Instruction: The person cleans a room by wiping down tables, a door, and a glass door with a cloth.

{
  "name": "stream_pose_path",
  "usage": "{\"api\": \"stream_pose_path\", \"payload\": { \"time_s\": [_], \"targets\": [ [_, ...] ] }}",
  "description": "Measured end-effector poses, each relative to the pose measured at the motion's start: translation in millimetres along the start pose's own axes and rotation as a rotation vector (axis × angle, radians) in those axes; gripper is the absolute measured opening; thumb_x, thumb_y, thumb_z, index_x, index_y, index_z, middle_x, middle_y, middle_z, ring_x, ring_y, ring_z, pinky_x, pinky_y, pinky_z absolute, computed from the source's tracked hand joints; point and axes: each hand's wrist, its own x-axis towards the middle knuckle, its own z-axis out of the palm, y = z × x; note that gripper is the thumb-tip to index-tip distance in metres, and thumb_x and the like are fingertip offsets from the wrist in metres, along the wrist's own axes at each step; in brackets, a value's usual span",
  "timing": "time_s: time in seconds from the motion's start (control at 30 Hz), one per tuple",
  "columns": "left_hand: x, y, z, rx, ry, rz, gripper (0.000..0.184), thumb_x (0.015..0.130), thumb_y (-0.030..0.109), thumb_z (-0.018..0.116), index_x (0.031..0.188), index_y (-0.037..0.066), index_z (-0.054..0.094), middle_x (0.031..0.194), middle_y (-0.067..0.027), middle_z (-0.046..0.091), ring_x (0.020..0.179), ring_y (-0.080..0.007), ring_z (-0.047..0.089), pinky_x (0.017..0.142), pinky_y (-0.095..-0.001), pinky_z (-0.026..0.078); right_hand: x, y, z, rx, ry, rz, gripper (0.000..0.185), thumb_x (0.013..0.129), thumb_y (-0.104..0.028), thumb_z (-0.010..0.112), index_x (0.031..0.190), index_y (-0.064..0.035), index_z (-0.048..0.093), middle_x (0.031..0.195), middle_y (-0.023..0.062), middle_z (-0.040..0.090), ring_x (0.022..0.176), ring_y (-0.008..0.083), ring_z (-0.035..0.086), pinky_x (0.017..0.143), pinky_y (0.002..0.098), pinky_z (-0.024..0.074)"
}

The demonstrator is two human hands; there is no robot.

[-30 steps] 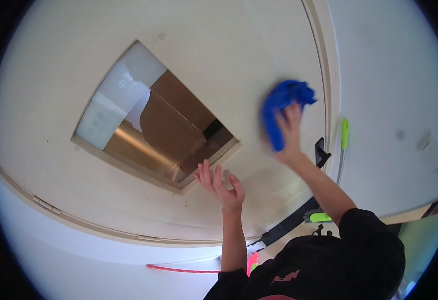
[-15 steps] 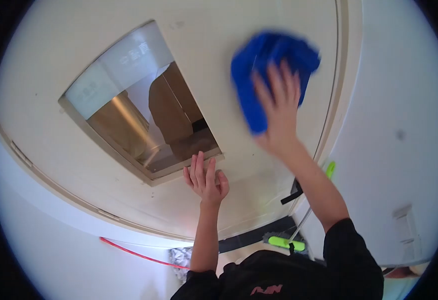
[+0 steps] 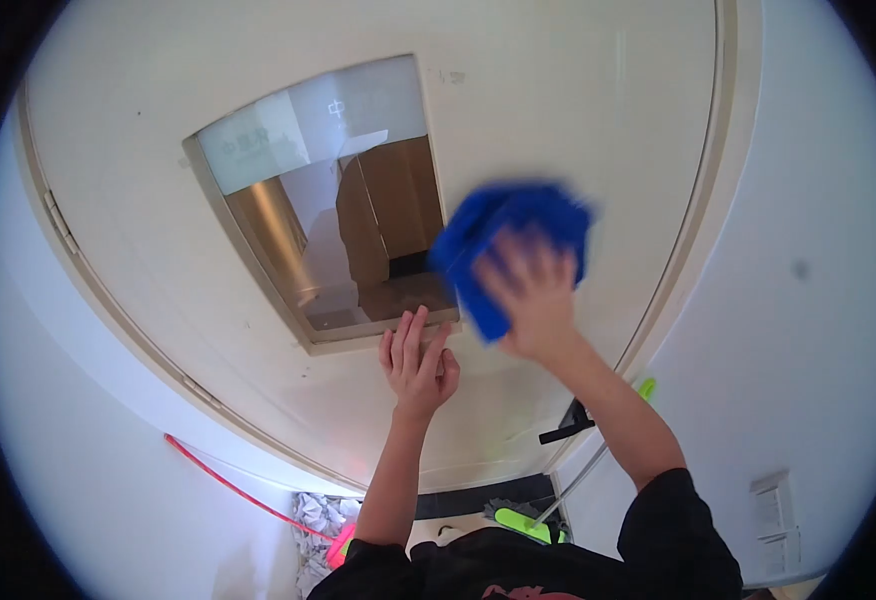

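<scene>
My right hand (image 3: pixel 530 290) lies over a blue cloth (image 3: pixel 488 215), fingers spread, pressing it to the pale door (image 3: pixel 578 110) just right of its window. Both cloth and hand are smeared by motion. My left hand (image 3: pixel 416 368) holds nothing; its fingers are extended and a little apart, with the tips at the bottom frame of the door window (image 3: pixel 383 210). Frosted film with faint lettering covers the window's upper part, while brown and white shapes show through the glass below.
A black door handle (image 3: pixel 568 432) sits below my right forearm. Against the right wall (image 3: pixel 808 330) leans a green-headed mop (image 3: pixel 523 522). At lower left are a red pole (image 3: pixel 228 482), a pink piece (image 3: pixel 342 545) and grey-white mop strands (image 3: pixel 318 515). A wall switch (image 3: pixel 776 510) is at lower right.
My right hand has moved the blue cloth down and left across the door, closer to the window. The whole view has tilted. My left hand stays at the window's bottom frame.
</scene>
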Motion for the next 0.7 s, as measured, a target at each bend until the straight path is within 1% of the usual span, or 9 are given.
{"api": "stream_pose_path", "payload": {
  "time_s": [0.1, 0.17, 0.23, 0.33, 0.4, 0.47, 0.57, 0.6, 0.7],
  "targets": [
    [-0.8, -2.7, 6.8, -0.060, 0.098, -0.001, 0.046, 0.075, 0.010, 0.061, 0.121, 0.012, 0.066, 0.142, -0.0154, 0.053, 0.135, -0.0305, 0.047, 0.116, -0.0481, 0.024, -29.5, 4.7, 10.1, 0.048, -0.144, -0.275, 0.073, 0.075, -0.040, 0.066, 0.145, -0.0287, 0.049, 0.154, 0.0107, 0.040, 0.137, 0.0370, 0.039, 0.109, 0.0639, 0.0248],
    [2.5, 10.1, 2.7, -0.130, 0.059, -0.119, 0.054, 0.075, 0.010, 0.063, 0.129, 0.011, 0.059, 0.145, -0.0165, 0.049, 0.137, -0.0336, 0.045, 0.118, -0.0530, 0.019, 3.3, 27.1, -13.9, -0.073, -0.101, -0.086, 0.071, 0.076, -0.040, 0.064, 0.144, -0.0271, 0.050, 0.154, 0.0099, 0.040, 0.137, 0.0361, 0.041, 0.108, 0.0645, 0.0253],
    [-8.4, 27.0, 16.2, -0.175, 0.092, -0.101, 0.056, 0.076, 0.011, 0.064, 0.131, 0.012, 0.057, 0.146, -0.0162, 0.048, 0.138, -0.0344, 0.043, 0.119, -0.0543, 0.016, 63.8, 51.2, -43.5, -0.051, 0.309, 0.091, 0.070, 0.079, -0.039, 0.062, 0.145, -0.0187, 0.049, 0.155, 0.0130, 0.038, 0.141, 0.0374, 0.035, 0.110, 0.0632, 0.0230],
    [-21.9, 35.7, 27.1, -0.184, 0.112, -0.067, 0.057, 0.078, 0.012, 0.064, 0.134, 0.011, 0.054, 0.147, -0.0181, 0.046, 0.141, -0.0369, 0.038, 0.120, -0.0572, 0.011, 119.0, 56.7, -59.0, -0.096, 0.524, 0.124, 0.070, 0.079, -0.032, 0.059, 0.145, -0.0108, 0.047, 0.157, 0.0133, 0.035, 0.142, 0.0405, 0.031, 0.114, 0.0615, 0.0168],
    [-18.2, 45.6, 42.4, -0.167, 0.120, -0.068, 0.056, 0.079, 0.012, 0.064, 0.134, 0.010, 0.052, 0.147, -0.0203, 0.045, 0.142, -0.0386, 0.035, 0.120, -0.0587, 0.009, 120.1, 29.8, -47.7, -0.084, 0.440, 0.107, 0.073, 0.076, -0.029, 0.062, 0.146, -0.0147, 0.047, 0.156, 0.0130, 0.036, 0.142, 0.0381, 0.032, 0.113, 0.0614, 0.0193],
    [-24.4, 40.0, 42.2, -0.087, 0.093, -0.015, 0.056, 0.078, 0.014, 0.065, 0.133, 0.011, 0.054, 0.147, -0.0192, 0.046, 0.142, -0.0384, 0.036, 0.119, -0.0589, 0.009, 81.3, 2.1, -33.7, -0.011, 0.083, -0.111, 0.078, 0.072, -0.029, 0.066, 0.147, -0.0195, 0.046, 0.155, 0.0127, 0.039, 0.142, 0.0355, 0.034, 0.112, 0.0608, 0.0219],
    [-24.6, 41.0, 39.8, -0.072, 0.089, -0.054, 0.051, 0.078, 0.017, 0.064, 0.128, 0.017, 0.062, 0.144, -0.0140, 0.052, 0.139, -0.0329, 0.041, 0.121, -0.0544, 0.009, 51.7, 31.6, -36.7, -0.114, -0.088, -0.222, 0.078, 0.072, -0.029, 0.067, 0.147, -0.0229, 0.047, 0.154, 0.0122, 0.040, 0.142, 0.0355, 0.036, 0.111, 0.0603, 0.0234],
    [-22.7, 40.5, 41.3, -0.059, 0.099, -0.047, 0.049, 0.077, 0.017, 0.064, 0.126, 0.017, 0.064, 0.144, -0.0132, 0.052, 0.139, -0.0318, 0.042, 0.121, -0.0537, 0.009, 63.0, 51.4, -48.9, -0.136, -0.047, -0.124, 0.073, 0.076, -0.029, 0.065, 0.145, -0.0176, 0.048, 0.154, 0.0124, 0.041, 0.141, 0.0367, 0.037, 0.112, 0.0587, 0.0230],
    [-19.9, 42.2, 42.5, -0.045, 0.120, -0.064, 0.049, 0.076, 0.017, 0.063, 0.125, 0.018, 0.066, 0.142, -0.0118, 0.054, 0.138, -0.0303, 0.043, 0.121, -0.0532, 0.009, 95.3, 100.7, -66.4, -0.086, 0.573, 0.163, 0.068, 0.081, -0.021, 0.064, 0.144, -0.0042, 0.046, 0.156, 0.0215, 0.033, 0.144, 0.0445, 0.027, 0.114, 0.0598, 0.0164]
  ]
}}
